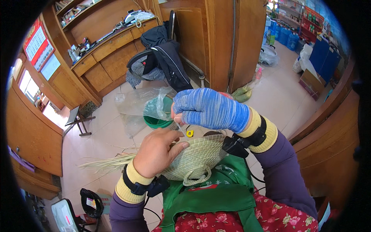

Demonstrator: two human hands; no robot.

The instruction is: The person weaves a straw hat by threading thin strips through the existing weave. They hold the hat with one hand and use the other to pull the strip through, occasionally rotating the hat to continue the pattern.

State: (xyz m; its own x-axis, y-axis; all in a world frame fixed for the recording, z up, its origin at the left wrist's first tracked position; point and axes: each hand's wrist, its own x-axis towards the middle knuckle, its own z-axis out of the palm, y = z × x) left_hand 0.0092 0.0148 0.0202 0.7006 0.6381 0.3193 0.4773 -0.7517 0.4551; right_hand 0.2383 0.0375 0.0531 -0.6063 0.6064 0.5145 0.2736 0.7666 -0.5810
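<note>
A woven straw basket [200, 152] lies tilted on my lap, over a green apron [208, 200]. A small looped straw handle [197, 177] is on its near side. My bare left hand [161, 150] grips the basket's rim, thumb outside and fingers partly hidden behind it. Loose straw strands [113, 162] fan out to the left past that hand. Above the rim, my right hand [210, 108], in a blue fingerless-style knit glove, pinches a thin pale strand [181, 129] that runs down to the rim beside my left thumb.
Beyond the basket, a green bucket [158, 123] stands partly under clear plastic sheeting [134, 101], near a yellow tape measure [189, 133]. A chair with dark jackets [171, 63] faces a wooden desk [107, 69]. Small stools [78, 119] [65, 216] stand at left; green gourds [243, 93] lie by the doorway.
</note>
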